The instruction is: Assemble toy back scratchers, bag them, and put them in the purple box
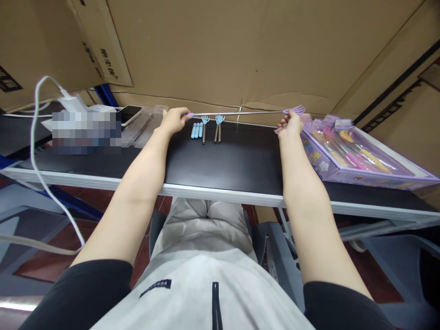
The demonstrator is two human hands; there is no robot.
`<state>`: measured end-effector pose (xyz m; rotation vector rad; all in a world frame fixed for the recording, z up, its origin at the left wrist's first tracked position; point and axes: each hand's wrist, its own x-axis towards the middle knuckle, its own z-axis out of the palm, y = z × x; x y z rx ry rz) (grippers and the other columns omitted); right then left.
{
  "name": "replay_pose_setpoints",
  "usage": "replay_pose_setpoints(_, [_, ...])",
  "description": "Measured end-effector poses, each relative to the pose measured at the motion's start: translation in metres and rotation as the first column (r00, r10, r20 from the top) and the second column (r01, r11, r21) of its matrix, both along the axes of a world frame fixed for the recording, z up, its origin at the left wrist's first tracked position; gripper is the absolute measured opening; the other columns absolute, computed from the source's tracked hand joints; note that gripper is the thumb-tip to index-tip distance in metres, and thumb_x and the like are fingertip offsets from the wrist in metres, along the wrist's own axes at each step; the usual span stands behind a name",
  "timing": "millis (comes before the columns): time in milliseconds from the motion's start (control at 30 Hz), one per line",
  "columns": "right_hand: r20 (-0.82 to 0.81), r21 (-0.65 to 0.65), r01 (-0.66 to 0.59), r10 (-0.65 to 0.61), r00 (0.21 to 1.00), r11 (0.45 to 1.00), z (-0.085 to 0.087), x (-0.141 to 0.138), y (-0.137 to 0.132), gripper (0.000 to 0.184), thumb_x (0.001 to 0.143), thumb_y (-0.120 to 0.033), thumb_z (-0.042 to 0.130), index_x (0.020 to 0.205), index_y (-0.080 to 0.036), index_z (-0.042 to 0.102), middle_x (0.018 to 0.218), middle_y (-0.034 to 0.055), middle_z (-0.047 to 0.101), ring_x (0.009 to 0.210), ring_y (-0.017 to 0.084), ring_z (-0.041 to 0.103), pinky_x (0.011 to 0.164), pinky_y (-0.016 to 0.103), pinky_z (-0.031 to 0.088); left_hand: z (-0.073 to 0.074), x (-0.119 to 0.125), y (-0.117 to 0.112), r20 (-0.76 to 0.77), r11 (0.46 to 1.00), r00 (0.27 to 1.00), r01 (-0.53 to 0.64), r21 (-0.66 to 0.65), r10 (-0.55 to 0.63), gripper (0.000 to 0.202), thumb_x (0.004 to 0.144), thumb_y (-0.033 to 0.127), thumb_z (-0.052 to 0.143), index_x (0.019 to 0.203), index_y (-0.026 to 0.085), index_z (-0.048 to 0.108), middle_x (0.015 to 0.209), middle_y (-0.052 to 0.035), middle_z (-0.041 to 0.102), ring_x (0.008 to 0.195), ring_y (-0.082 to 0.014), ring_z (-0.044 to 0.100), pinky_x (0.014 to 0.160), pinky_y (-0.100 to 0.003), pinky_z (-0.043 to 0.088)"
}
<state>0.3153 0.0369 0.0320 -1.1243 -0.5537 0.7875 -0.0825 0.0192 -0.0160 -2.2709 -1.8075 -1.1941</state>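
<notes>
A purple telescopic back scratcher (240, 112) is stretched out full length above the black table (240, 160). My left hand (174, 120) is closed on its handle end at the left. My right hand (289, 124) pinches the shaft just below the purple claw head at the right. Beneath the rod, on the table, lie several collapsed blue back scratchers (206, 127), some with small hand-shaped heads, side by side.
A purple display box of packaged scratchers (354, 158) sits at the right. A phone (129, 114), a clear plastic case, a white charger (70, 103) and its cable lie at the left. Cardboard boxes stand behind the table.
</notes>
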Motion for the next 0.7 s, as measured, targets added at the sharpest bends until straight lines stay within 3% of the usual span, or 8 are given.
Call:
replay_pose_setpoints(133, [0.024, 0.027, -0.017, 0.016, 1.000, 1.000, 0.000, -0.007, -0.001, 0.053, 0.100, -0.048, 0.071, 0.070, -0.023, 0.036, 0.055, -0.0115, 0.037, 0.042, 0.003, 0.036, 0.039, 0.013, 0.029, 0.000, -0.005, 0.002, -0.010, 1.000, 1.000, -0.004, 0.001, 0.004, 0.017, 0.094, 0.039, 0.062, 0.094, 0.025, 0.072, 0.087, -0.0093, 0.075, 0.101, -0.0304, 0.064, 0.107, -0.056, 0.042])
replay_pose_setpoints(267, [-0.029, -0.005, -0.023, 0.023, 0.999, 1.000, 0.001, -0.031, -0.010, 0.047, 0.102, -0.029, 0.069, 0.067, -0.021, 0.037, 0.053, -0.0120, 0.037, 0.040, 0.002, 0.037, 0.040, 0.013, 0.028, 0.008, 0.006, -0.003, -0.060, 0.999, 0.998, 0.011, -0.032, -0.012, 0.017, 0.094, 0.033, 0.061, 0.098, 0.023, 0.074, 0.090, -0.0104, 0.077, 0.105, -0.0305, 0.065, 0.107, -0.052, 0.043])
replay_pose_setpoints(333, [-0.011, -0.017, -0.099, 0.099, 0.995, 0.995, 0.000, -0.053, -0.018, 0.045, 0.102, -0.021, 0.068, 0.067, -0.021, 0.039, 0.053, -0.0120, 0.040, 0.040, 0.001, 0.038, 0.041, 0.013, 0.028, 0.012, 0.018, -0.007, -0.098, 0.997, 0.992, 0.070, -0.035, -0.074, 0.018, 0.095, 0.031, 0.061, 0.099, 0.022, 0.076, 0.094, -0.0110, 0.078, 0.107, -0.0309, 0.067, 0.107, -0.051, 0.043])
replay_pose_setpoints(500, [0.011, 0.009, -0.321, 0.321, 0.947, 0.947, -0.013, -0.111, -0.047, 0.042, 0.094, -0.026, 0.081, 0.070, -0.020, 0.047, 0.053, -0.0118, 0.045, 0.042, 0.002, 0.042, 0.042, 0.013, 0.030, 0.019, 0.051, -0.018, -0.137, 0.981, 0.974, 0.188, 0.041, -0.181, 0.021, 0.096, 0.029, 0.060, 0.099, 0.023, 0.079, 0.098, -0.0111, 0.080, 0.107, -0.0311, 0.069, 0.109, -0.053, 0.042])
replay_pose_setpoints(700, [0.066, -0.083, -0.481, 0.486, 0.871, 0.873, -0.032, -0.139, -0.066, 0.034, 0.095, -0.023, 0.078, 0.072, -0.020, 0.053, 0.054, -0.0110, 0.049, 0.043, 0.002, 0.045, 0.043, 0.014, 0.032, 0.018, 0.071, -0.030, -0.213, 0.964, 0.946, 0.260, 0.048, -0.244, 0.024, 0.095, 0.028, 0.058, 0.098, 0.022, 0.081, 0.093, -0.0098, 0.079, 0.103, -0.0314, 0.071, 0.112, -0.057, 0.041])
